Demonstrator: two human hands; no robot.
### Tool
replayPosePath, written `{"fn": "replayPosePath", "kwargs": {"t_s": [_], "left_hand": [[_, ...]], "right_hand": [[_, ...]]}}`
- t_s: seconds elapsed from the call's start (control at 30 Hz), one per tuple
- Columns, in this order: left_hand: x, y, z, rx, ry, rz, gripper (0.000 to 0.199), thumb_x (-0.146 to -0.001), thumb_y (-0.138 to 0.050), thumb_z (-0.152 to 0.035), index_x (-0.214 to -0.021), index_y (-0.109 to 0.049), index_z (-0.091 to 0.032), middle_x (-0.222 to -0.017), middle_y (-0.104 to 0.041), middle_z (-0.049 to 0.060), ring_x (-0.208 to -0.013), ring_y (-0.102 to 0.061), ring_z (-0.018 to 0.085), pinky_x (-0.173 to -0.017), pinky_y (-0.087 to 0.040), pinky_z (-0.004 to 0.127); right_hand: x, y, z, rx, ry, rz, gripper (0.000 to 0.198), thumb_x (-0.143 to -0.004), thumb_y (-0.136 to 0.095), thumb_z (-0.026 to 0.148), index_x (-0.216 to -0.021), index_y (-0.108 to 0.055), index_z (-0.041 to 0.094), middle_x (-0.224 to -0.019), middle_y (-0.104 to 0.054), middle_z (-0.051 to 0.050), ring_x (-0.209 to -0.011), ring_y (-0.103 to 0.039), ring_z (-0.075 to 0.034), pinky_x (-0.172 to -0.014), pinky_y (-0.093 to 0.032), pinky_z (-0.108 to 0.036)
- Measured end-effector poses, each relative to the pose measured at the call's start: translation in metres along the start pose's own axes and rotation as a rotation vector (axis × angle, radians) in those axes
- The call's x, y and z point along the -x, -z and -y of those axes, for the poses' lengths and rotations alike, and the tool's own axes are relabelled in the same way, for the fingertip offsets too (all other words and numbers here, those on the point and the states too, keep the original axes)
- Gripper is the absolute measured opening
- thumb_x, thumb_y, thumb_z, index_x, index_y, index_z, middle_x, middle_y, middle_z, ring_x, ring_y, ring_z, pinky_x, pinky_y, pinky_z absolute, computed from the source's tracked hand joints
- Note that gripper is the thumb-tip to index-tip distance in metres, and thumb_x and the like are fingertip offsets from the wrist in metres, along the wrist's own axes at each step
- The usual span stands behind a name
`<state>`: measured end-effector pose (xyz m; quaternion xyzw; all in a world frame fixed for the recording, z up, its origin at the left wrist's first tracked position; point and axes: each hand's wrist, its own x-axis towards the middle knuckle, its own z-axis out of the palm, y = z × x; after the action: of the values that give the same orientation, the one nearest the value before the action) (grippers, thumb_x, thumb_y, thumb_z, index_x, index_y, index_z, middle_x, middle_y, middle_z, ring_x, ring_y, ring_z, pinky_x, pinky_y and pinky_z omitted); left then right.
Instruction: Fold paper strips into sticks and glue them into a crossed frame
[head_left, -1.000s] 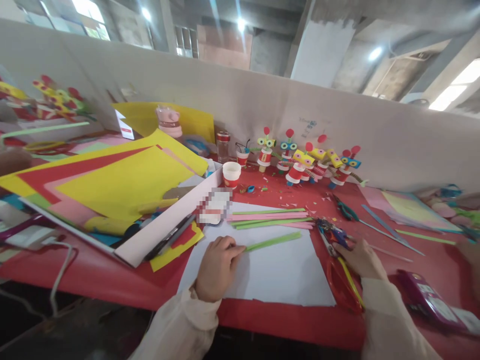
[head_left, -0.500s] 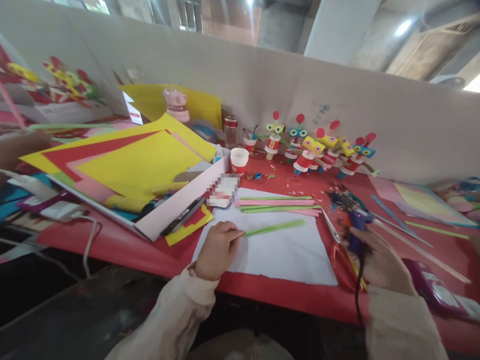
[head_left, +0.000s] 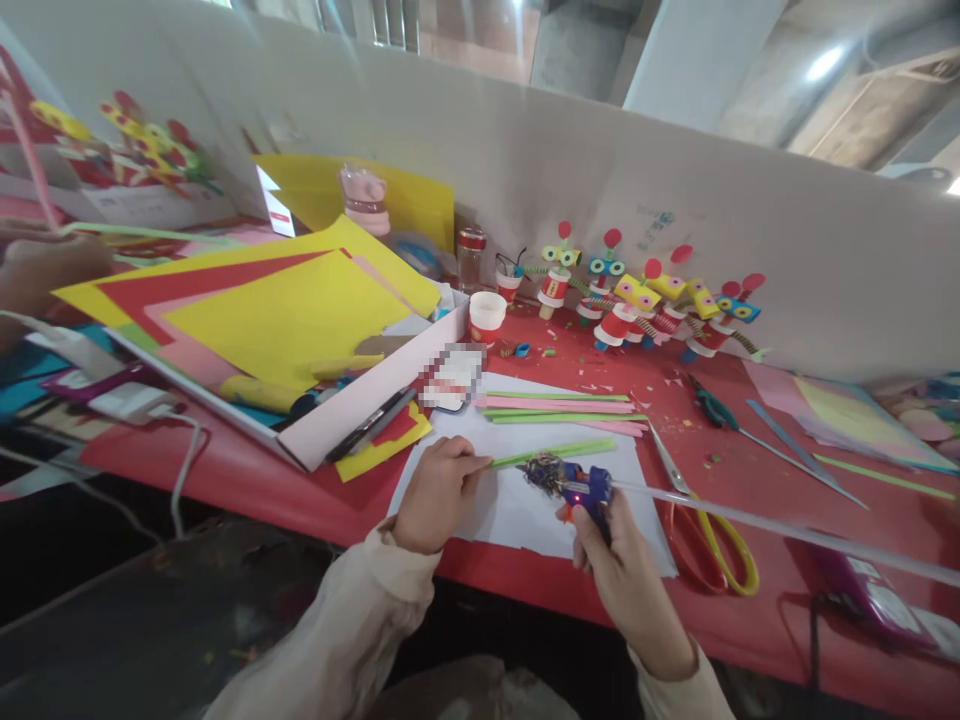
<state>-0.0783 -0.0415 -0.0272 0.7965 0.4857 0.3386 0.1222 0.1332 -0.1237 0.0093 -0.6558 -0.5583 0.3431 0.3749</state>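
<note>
My right hand (head_left: 611,545) is closed round the handle of a blue hot glue gun (head_left: 589,487), its small red light on. A long clear glue stick (head_left: 750,522) sticks out from the back of the gun. The crusted nozzle hangs over the right part of a green paper strip (head_left: 592,447). At the strip's left end, my left hand (head_left: 442,490) pinches it between finger and thumb. Beneath them lies a white paper sheet (head_left: 517,520), with several pink and green paper strips (head_left: 562,408) along its far edge.
Red-and-yellow scissors (head_left: 724,550) lie right of the sheet, near green-handled pliers (head_left: 712,408). A white box (head_left: 390,385) with coloured paper (head_left: 285,320) stands left. Paper-cup figures (head_left: 637,300) line the back wall. Another person's hand (head_left: 45,275) is at far left.
My right hand has brought the glue gun left from beside the scissors to above the sheet, close to the green strip. My left hand keeps its pinch on the strip.
</note>
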Motion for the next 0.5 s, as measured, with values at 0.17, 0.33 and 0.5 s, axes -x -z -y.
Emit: {"fn": "replayPosePath", "kwargs": {"t_s": [0.17, 0.33, 0.5], "left_hand": [[0.0, 0.002, -0.002, 0.018, 0.006, -0.002, 0.025, -0.085, -0.05, -0.012, -0.093, -0.072, -0.019, -0.08, -0.059, 0.005, -0.077, -0.054, 0.017, -0.071, -0.045, 0.031], [0.001, 0.002, -0.002, -0.009, 0.006, 0.014, 0.024, -0.086, -0.05, -0.012, -0.093, -0.072, -0.02, -0.081, -0.058, 0.004, -0.079, -0.053, 0.017, -0.072, -0.044, 0.031], [0.001, 0.002, -0.001, -0.021, 0.005, 0.023, 0.025, -0.086, -0.05, -0.013, -0.095, -0.072, -0.021, -0.083, -0.059, 0.004, -0.079, -0.053, 0.017, -0.073, -0.044, 0.032]], "right_hand": [[-0.004, -0.008, 0.008, 0.074, 0.016, -0.027, 0.026, -0.089, -0.04, 0.047, -0.093, -0.046, 0.023, -0.068, -0.061, -0.001, -0.058, -0.058, -0.016, -0.058, -0.045, -0.028], [-0.005, -0.015, 0.011, 0.131, -0.024, -0.01, 0.03, -0.089, -0.038, 0.05, -0.097, -0.046, 0.022, -0.075, -0.065, -0.004, -0.066, -0.061, -0.019, -0.057, -0.044, -0.028], [-0.006, -0.018, 0.013, 0.188, -0.056, -0.03, 0.036, -0.087, -0.038, 0.054, -0.1, -0.046, 0.021, -0.078, -0.065, -0.005, -0.068, -0.061, -0.021, -0.056, -0.043, -0.029]]}}
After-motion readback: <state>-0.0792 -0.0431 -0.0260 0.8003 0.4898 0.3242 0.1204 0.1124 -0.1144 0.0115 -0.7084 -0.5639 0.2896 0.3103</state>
